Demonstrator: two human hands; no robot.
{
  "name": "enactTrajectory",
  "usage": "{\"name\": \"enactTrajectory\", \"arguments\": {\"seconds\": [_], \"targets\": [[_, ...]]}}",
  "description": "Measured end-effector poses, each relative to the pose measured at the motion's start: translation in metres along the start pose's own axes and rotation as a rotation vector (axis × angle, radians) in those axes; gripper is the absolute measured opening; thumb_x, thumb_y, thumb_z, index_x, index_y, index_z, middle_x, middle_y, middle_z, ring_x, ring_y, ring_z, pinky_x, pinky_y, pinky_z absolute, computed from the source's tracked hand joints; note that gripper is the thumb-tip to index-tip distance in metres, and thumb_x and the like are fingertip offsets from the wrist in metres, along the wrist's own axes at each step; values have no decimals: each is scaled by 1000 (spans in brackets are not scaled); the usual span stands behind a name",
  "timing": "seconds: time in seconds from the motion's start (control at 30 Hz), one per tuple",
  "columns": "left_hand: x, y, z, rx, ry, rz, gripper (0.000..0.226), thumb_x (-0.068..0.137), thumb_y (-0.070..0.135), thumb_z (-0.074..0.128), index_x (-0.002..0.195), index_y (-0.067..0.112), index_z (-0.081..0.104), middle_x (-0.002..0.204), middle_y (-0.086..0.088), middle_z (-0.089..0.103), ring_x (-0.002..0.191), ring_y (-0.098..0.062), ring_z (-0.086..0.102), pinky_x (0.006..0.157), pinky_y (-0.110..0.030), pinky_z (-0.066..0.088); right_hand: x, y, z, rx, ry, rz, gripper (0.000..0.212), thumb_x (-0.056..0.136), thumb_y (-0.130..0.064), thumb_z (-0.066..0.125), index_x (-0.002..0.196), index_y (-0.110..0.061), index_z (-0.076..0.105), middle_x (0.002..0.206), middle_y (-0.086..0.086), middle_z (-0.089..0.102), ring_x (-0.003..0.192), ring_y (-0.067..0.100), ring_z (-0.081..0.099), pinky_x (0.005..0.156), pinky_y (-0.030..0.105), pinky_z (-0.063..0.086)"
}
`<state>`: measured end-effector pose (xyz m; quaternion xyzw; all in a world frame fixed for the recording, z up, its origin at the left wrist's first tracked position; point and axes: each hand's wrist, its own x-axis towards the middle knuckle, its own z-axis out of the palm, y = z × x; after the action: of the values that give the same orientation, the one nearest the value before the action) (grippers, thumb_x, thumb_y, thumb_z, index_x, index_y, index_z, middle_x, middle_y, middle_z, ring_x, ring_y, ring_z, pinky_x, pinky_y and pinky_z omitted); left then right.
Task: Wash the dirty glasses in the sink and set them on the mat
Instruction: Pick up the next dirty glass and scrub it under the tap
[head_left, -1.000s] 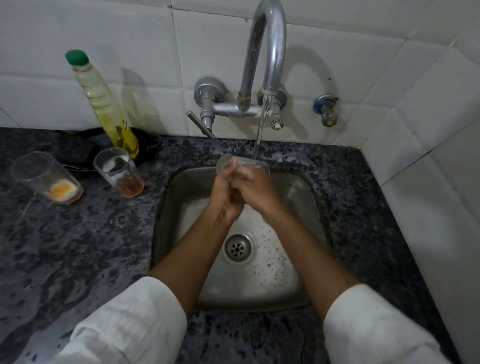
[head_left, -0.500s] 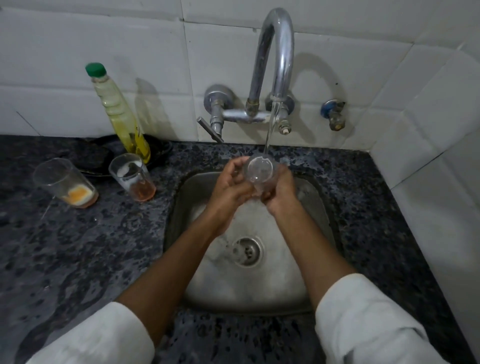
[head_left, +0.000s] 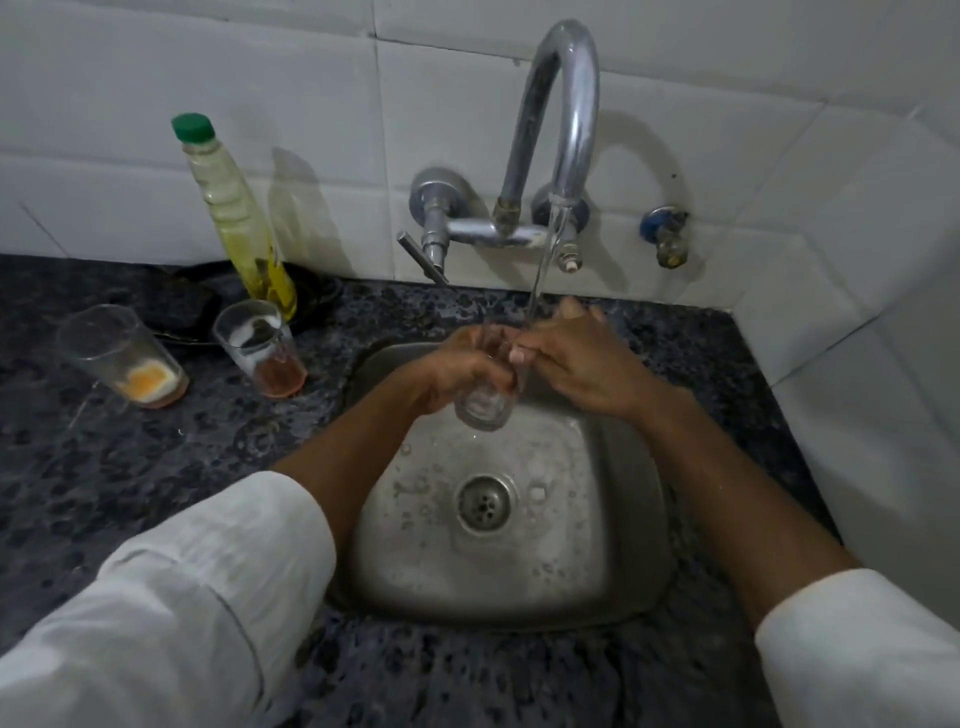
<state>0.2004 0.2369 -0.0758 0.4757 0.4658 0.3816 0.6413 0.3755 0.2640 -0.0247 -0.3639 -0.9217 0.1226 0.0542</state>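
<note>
Well off to the left of the person's hands, on the dark speckled stone counter (head_left: 130, 467), stands a clear glass tumbler with a yellow-orange residue at its bottom (head_left: 122, 356), leaning a little outward in this wide view. Just to its right, nearer the hands, is a second clear glass tumbler with reddish-brown liquid in the bottom and white film on its inner wall (head_left: 262, 349). Right behind that one rises a tall clear plastic bottle of yellow liquid with a green cap (head_left: 236, 218), set against the white tiled wall (head_left: 156, 104) and standing on or just beside a dark flat dish that is hard to make out. Both arms reach in from white sleeves over the square stainless steel sink (head_left: 623, 545). The left hand (head_left: 457, 371) is wrapped around the side of a small clear drinking glass (head_left: 485, 402), held above the basin with its thick base towards the viewer. The right hand (head_left: 576, 358) comes in from the other side, its fingers lying across the upper part of the same glass and touching the left hand. A thin stream of water falls from the curved chrome tap (head_left: 561, 119) directly above, landing where the two hands meet. Beyond the right hand, a small blue-capped valve (head_left: 665, 234) sticks out of the wall.
</note>
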Motion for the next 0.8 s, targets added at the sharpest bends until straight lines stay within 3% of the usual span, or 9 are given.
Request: {"name": "enactTrajectory", "arguments": {"seconds": [0.07,0.13,0.27,0.33,0.47,0.5,0.6,0.7,0.8], "targets": [[4,3,8,13,60,39,41,58,-13,66,89,13,66,74,2,68,73,-14,64,63,-24,52,-2,-4,-3,144,21,29,42,92,-52,35,77,-23,61,75,-7,61,76,15,52,70,35,37],[8,6,24,59,261,101,35,68,-16,67,98,3,64,83,-5,68,77,-15,64,64,-23,52,1,-12,4,290,154,114,37,96,-42,43,78,-18,65,76,3,67,73,22,62,71,36,44],[16,0,60,256,784,195,14,89,23,55,94,11,60,90,-4,68,83,-23,64,75,-39,53,15,-35,18,184,359,343,31,100,-27,48,104,-9,73,97,14,74,89,26,67,73,25,38],[12,0,55,248,662,252,20,83,24,64,98,13,58,91,-1,67,85,-20,65,72,-36,53,14,-33,8,143,356,296,31,99,-26,48,100,-11,74,93,13,74,85,26,67,75,29,43],[-11,7,18,-96,-44,128,46,64,-4,76,103,15,61,90,6,72,89,-10,68,72,-23,54,4,-19,-9,290,322,55,32,94,-21,49,76,-7,71,72,10,69,66,24,63,64,34,45],[-13,7,14,-160,-91,92,43,61,-3,74,98,16,63,85,7,72,84,-9,69,72,-25,53,4,-19,-8,313,304,51,34,95,-23,48,74,-6,68,69,9,67,64,22,62,62,32,43],[-4,5,34,-33,253,42,34,71,1,76,94,20,61,87,4,67,84,-15,67,66,-25,54,9,-21,-1,369,289,227,32,99,-23,49,71,-12,60,68,7,62,63,19,57,63,30,39],[4,-8,61,212,651,154,44,71,38,73,110,24,60,96,7,68,90,-14,67,70,-29,56,17,-28,4,299,305,363,35,99,-23,49,76,-1,65,77,15,68,72,28,63,67,34,45],[7,-18,44,160,417,203,56,70,18,82,121,17,57,106,3,70,95,-9,68,80,-27,58,17,-26,1,342,330,348,35,98,-24,52,78,0,67,77,16,70,72,29,66,70,40,51]]}}
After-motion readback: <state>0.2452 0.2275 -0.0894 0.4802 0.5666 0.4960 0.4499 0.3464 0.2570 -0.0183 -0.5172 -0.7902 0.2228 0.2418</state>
